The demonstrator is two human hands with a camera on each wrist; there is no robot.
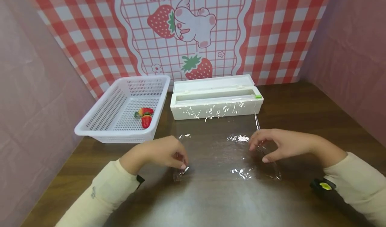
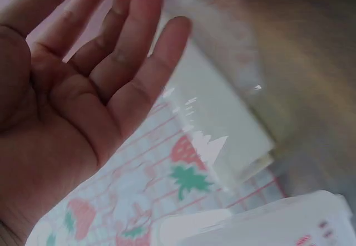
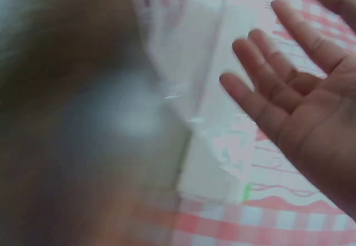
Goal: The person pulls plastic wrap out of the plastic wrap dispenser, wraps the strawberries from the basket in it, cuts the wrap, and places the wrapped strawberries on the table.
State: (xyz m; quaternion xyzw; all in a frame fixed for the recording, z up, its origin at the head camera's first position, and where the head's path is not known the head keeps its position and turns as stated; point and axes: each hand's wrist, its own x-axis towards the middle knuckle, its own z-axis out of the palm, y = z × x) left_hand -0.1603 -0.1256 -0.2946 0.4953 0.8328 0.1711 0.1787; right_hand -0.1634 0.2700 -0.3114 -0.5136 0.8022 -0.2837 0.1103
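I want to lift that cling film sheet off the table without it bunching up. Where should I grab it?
Probably at the two near corners of the cling film sheet, pinched from the sides: it lies flat on the wooden table, and the left hand and right hand already rest at its left and right edges.

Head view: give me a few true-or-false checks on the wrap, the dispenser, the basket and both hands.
1. The dispenser lid is open. True.
2. The basket is empty. False: two strawberries lie in it.
3. The sheet of wrap lies on the table in front of the dispenser. True.
4. The basket stands right of the dispenser. False: it stands to its left.
5. The left hand is at the sheet's near left corner, the right hand at its right edge. True.
6. The right hand holds a strawberry. False: no strawberry is in it.
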